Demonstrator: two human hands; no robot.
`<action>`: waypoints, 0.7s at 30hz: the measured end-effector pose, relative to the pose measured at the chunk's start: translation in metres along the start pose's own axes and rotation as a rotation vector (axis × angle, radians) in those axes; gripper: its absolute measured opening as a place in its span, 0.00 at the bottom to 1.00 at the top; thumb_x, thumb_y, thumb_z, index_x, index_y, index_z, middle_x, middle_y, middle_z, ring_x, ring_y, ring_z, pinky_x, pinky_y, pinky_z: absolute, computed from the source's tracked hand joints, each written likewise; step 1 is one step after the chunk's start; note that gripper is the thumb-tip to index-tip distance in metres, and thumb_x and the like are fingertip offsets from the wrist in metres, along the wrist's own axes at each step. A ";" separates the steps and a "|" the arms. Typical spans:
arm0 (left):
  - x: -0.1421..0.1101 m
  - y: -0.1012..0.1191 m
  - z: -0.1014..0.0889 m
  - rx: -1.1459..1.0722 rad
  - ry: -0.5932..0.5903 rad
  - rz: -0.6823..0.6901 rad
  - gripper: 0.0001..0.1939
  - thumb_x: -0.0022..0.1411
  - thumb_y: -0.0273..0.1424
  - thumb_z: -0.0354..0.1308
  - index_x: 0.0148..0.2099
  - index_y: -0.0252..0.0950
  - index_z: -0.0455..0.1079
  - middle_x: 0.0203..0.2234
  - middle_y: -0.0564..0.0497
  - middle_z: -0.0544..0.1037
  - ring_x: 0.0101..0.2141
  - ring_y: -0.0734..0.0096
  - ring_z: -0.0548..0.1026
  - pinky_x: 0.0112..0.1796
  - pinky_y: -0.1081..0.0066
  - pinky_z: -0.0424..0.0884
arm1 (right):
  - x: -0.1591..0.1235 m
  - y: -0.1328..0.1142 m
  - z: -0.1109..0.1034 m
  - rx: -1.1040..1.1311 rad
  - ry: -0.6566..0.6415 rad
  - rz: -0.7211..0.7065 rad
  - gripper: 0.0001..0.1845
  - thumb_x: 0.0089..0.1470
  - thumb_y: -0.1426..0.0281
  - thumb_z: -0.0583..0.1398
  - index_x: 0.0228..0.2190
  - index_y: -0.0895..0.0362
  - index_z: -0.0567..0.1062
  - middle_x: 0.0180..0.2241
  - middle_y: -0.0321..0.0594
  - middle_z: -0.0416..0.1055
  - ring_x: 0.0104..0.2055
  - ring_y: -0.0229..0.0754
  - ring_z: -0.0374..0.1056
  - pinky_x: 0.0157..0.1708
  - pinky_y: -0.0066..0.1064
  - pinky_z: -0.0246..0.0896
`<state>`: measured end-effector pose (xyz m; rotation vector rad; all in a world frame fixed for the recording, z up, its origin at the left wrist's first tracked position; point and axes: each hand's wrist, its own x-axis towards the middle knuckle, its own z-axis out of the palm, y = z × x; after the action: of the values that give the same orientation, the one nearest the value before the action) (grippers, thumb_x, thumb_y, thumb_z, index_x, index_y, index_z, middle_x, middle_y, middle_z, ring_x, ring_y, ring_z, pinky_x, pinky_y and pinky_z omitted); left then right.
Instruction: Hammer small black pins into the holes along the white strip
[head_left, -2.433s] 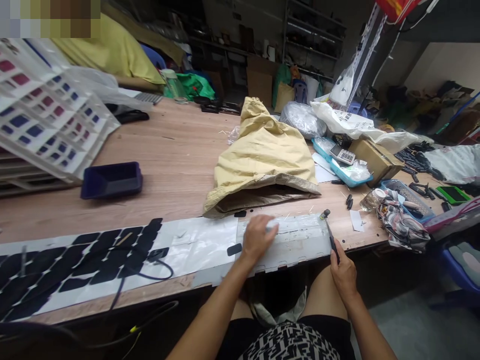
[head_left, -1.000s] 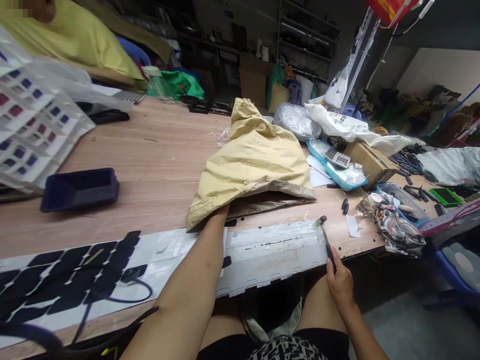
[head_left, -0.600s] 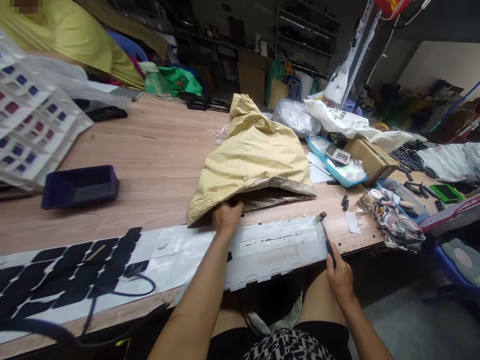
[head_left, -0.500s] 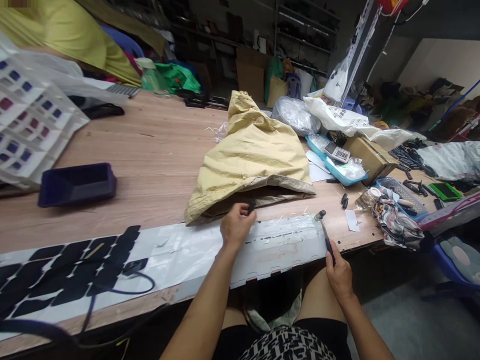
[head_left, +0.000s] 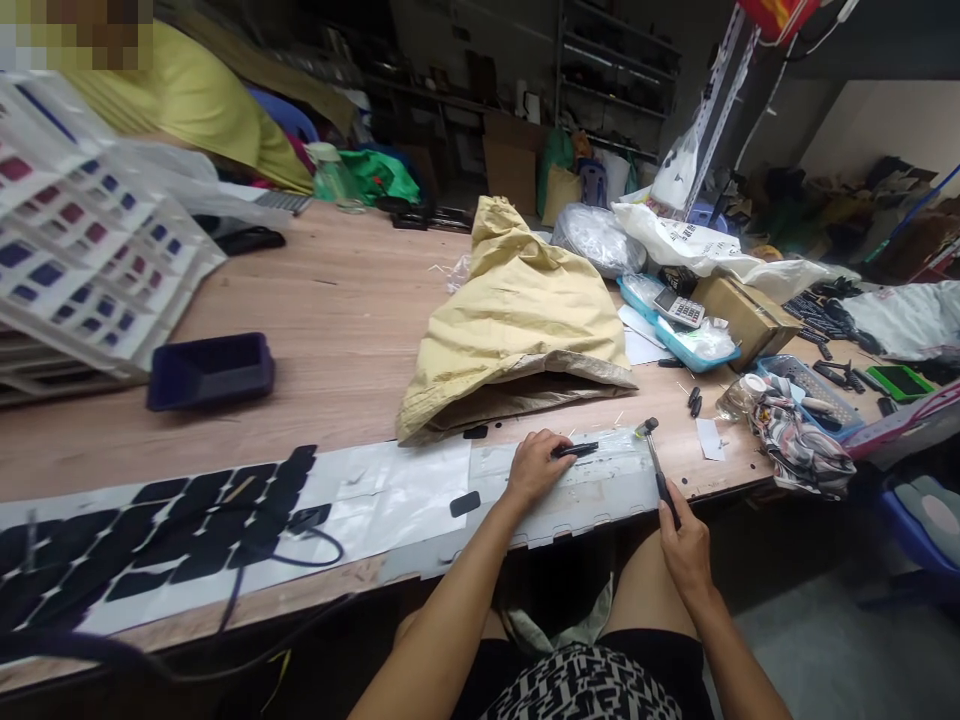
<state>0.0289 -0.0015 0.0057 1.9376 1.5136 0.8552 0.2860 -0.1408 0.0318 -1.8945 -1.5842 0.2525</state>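
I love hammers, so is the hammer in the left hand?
No, the right hand holds the hammer; the left hand has a black piece.

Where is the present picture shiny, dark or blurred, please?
Head view, front: pale glare on the white sheet; head view, back: the shelves sink into gloom; head view, lower left: the thick cable looks soft; head view, centre: the black piece in the left hand is too dark for detail.

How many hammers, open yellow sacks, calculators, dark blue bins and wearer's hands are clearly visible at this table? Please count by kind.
Hammer: 1
Open yellow sack: 1
Calculator: 1
Dark blue bin: 1
Hands: 2 (left hand, right hand)
Total: 6
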 end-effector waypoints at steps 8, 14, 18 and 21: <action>0.000 0.001 0.001 0.000 -0.025 0.003 0.09 0.58 0.37 0.62 0.40 0.44 0.79 0.35 0.51 0.78 0.42 0.61 0.69 0.45 0.63 0.64 | -0.014 -0.034 0.007 0.103 -0.084 -0.193 0.23 0.65 0.63 0.53 0.57 0.57 0.73 0.53 0.44 0.74 0.54 0.45 0.73 0.57 0.33 0.66; 0.001 -0.002 0.003 0.031 -0.026 0.015 0.09 0.58 0.38 0.62 0.40 0.45 0.80 0.34 0.51 0.78 0.41 0.61 0.68 0.44 0.62 0.63 | -0.013 -0.044 0.006 0.068 -0.071 -0.240 0.22 0.64 0.65 0.53 0.55 0.57 0.75 0.52 0.44 0.75 0.53 0.46 0.73 0.56 0.34 0.67; 0.001 -0.002 0.004 0.030 -0.025 0.010 0.09 0.57 0.38 0.63 0.40 0.46 0.80 0.34 0.51 0.78 0.41 0.61 0.68 0.44 0.62 0.62 | -0.013 -0.043 0.006 0.023 -0.111 -0.240 0.22 0.64 0.65 0.53 0.55 0.56 0.75 0.50 0.43 0.77 0.51 0.46 0.75 0.54 0.33 0.69; 0.001 -0.001 0.003 0.024 -0.025 0.012 0.09 0.57 0.37 0.63 0.40 0.46 0.80 0.34 0.52 0.78 0.41 0.61 0.68 0.44 0.63 0.62 | -0.013 -0.046 0.006 0.019 -0.107 -0.244 0.22 0.64 0.66 0.53 0.55 0.56 0.75 0.50 0.43 0.77 0.50 0.45 0.76 0.52 0.31 0.70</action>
<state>0.0309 -0.0004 0.0032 1.9693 1.5062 0.8180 0.2424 -0.1477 0.0510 -1.6776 -1.8588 0.2653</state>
